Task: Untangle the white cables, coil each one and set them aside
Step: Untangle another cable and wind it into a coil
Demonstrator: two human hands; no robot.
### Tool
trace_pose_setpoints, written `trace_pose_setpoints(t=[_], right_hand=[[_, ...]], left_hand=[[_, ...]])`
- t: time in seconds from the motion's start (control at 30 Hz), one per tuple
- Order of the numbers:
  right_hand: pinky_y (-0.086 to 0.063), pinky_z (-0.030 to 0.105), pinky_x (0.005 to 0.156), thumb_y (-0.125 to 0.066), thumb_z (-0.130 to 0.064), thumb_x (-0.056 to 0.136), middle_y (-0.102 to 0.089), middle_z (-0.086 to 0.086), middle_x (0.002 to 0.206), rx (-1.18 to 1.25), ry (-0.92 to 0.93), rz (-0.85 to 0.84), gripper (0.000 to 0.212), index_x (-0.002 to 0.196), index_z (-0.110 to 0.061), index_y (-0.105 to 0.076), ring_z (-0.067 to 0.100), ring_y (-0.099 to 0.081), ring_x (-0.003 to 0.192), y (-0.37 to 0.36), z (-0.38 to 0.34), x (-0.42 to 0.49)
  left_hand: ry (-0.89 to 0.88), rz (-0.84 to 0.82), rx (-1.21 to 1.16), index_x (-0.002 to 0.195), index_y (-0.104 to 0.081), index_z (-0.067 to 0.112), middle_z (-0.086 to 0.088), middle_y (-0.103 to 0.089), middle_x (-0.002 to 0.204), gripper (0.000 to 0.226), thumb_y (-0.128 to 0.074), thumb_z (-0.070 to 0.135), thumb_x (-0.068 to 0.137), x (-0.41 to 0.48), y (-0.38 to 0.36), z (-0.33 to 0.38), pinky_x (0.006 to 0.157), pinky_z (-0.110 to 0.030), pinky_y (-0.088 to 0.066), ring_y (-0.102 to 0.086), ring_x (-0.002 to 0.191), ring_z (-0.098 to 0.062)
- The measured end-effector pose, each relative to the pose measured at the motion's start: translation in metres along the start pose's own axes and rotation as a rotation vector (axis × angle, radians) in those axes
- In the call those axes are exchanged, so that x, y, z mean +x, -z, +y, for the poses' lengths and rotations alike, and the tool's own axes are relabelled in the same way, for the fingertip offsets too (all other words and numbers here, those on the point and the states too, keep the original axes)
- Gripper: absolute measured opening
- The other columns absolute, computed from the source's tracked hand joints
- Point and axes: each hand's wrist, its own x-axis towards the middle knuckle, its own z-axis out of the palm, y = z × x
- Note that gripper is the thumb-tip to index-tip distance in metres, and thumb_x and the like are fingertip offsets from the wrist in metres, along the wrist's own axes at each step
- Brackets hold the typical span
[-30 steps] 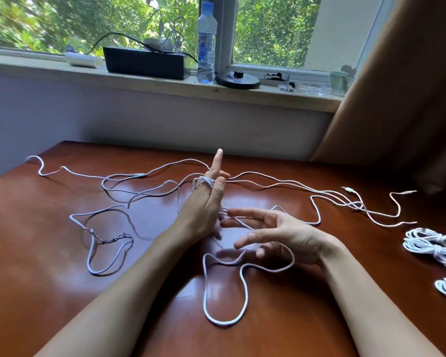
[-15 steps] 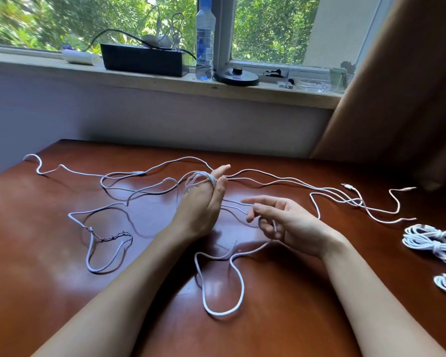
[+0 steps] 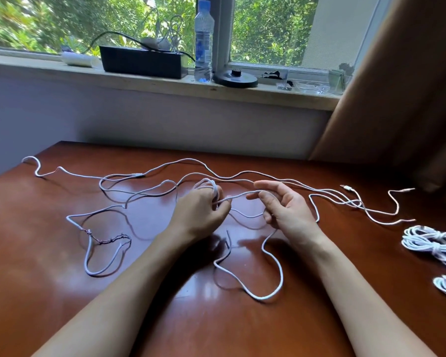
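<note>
Daylight pours through the window (image 3: 268, 29).
Glare sheens the table (image 3: 49, 279); cables (image 3: 264, 297) cast soft shadows; frame edges bow.

A water bottle (image 3: 204, 39) stands on the windowsill (image 3: 165, 85).

You are curling your left hand (image 3: 201, 210) over the white cable (image 3: 238, 197) wound round its fingers, forefinger no longer raised, while your right hand (image 3: 287, 211) is turning palm-up and lifting a strand level with it; the slack loop (image 3: 268, 296) is sliding rightward across the table (image 3: 49, 292).
</note>
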Motion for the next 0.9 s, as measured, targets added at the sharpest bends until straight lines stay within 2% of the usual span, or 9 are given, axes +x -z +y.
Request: trace_pose_setpoints(t=[0.13, 0.23, 0.33, 0.43, 0.5, 0.6, 0.67, 0.77, 0.9], right_hand=[[-0.042, 0.023, 0.048, -0.072, -0.012, 0.092, -0.076, 0.007, 0.094, -0.144, 0.090, 0.116, 0.020, 0.111, -0.019, -0.069, 0.021, -0.051, 0.050, 0.002, 0.002, 0.001], [-0.053, 0.040, 0.065, -0.078, -0.016, 0.088, -0.075, -0.002, 0.091, -0.333, 0.188, 0.138, 0.019, 0.104, -0.025, -0.072, 0.035, -0.062, 0.071, 0.005, 0.005, 0.001], [-0.054, 0.043, 0.081, -0.075, -0.014, 0.090, -0.074, -0.006, 0.096, -0.358, 0.224, 0.080, 0.020, 0.105, -0.026, -0.072, 0.034, -0.065, 0.085, 0.002, 0.006, -0.001], [-0.056, 0.035, 0.081, -0.073, -0.017, 0.092, -0.074, -0.010, 0.095, -0.462, 0.287, 0.131, 0.017, 0.105, -0.027, -0.072, 0.020, -0.068, 0.084, 0.000, 0.006, -0.001], [-0.053, 0.025, 0.077, -0.074, -0.018, 0.091, -0.073, -0.011, 0.091, -0.518, 0.323, 0.162, 0.012, 0.101, -0.025, -0.073, 0.010, -0.067, 0.079, -0.001, 0.005, -0.002], [-0.048, 0.017, 0.073, -0.075, -0.020, 0.091, -0.071, -0.012, 0.082, -0.540, 0.323, 0.154, 0.008, 0.098, -0.023, -0.074, 0.005, -0.065, 0.075, -0.003, 0.004, -0.002], [-0.049, 0.019, 0.073, -0.074, -0.022, 0.092, -0.070, -0.011, 0.079, -0.574, 0.310, 0.140, 0.007, 0.098, -0.023, -0.073, 0.006, -0.065, 0.074, -0.001, 0.006, -0.002], [-0.054, 0.027, 0.073, -0.071, -0.022, 0.094, -0.070, -0.007, 0.078, -0.583, 0.291, 0.132, 0.005, 0.099, -0.021, -0.072, 0.008, -0.068, 0.070, -0.001, 0.006, -0.002], [-0.054, 0.030, 0.054, -0.071, -0.020, 0.094, -0.067, -0.002, 0.069, -0.523, 0.229, 0.079, 0.003, 0.096, -0.019, -0.070, 0.016, -0.067, 0.053, -0.002, 0.002, -0.004]], left_hand=[[0.038, 0.034, -0.024, 0.060, -0.032, 0.012, 0.000, -0.042, 0.059, 0.048, -0.045, 0.051, 0.086, 0.001, 0.002, -0.001, 0.056, -0.036, -0.032, -0.047, 0.066, -0.029], [0.057, 0.030, 0.061, 0.058, -0.031, 0.013, 0.001, -0.038, 0.055, 0.058, -0.048, 0.057, 0.091, 0.000, 0.004, 0.004, 0.056, -0.035, -0.025, -0.043, 0.064, -0.030], [0.122, -0.004, 0.066, 0.057, -0.032, 0.013, 0.004, -0.037, 0.055, 0.062, -0.051, 0.057, 0.096, 0.001, 0.006, 0.010, 0.059, -0.036, -0.025, -0.039, 0.066, -0.028], [0.165, -0.094, 0.002, 0.052, -0.039, 0.011, 0.002, -0.041, 0.056, 0.067, -0.037, 0.061, 0.098, 0.001, 0.007, 0.010, 0.061, -0.039, -0.032, -0.046, 0.070, -0.030], [0.173, -0.156, -0.135, 0.051, -0.050, 0.008, -0.002, -0.048, 0.054, 0.072, -0.025, 0.063, 0.091, 0.000, 0.003, 0.006, 0.066, -0.041, -0.043, -0.055, 0.068, -0.031], [0.193, -0.244, -0.559, 0.037, -0.045, 0.014, -0.012, -0.045, 0.044, 0.066, -0.026, 0.049, 0.090, -0.001, -0.004, 0.010, 0.057, -0.035, -0.036, -0.041, 0.046, -0.021], [0.240, -0.265, -0.855, 0.044, -0.036, 0.013, -0.011, -0.038, 0.039, 0.056, -0.030, 0.039, 0.093, 0.000, -0.006, 0.016, 0.045, -0.028, -0.027, -0.028, 0.038, -0.016], [0.318, -0.338, -1.055, 0.054, -0.034, 0.012, -0.007, -0.031, 0.036, 0.052, -0.025, 0.028, 0.102, 0.000, -0.004, 0.018, 0.037, -0.023, -0.016, -0.020, 0.034, -0.017], [0.365, -0.516, -1.200, 0.040, -0.042, 0.012, 0.003, -0.021, 0.038, 0.061, -0.030, 0.049, 0.088, 0.002, 0.001, 0.013, 0.045, -0.029, -0.004, -0.009, 0.042, -0.015]])
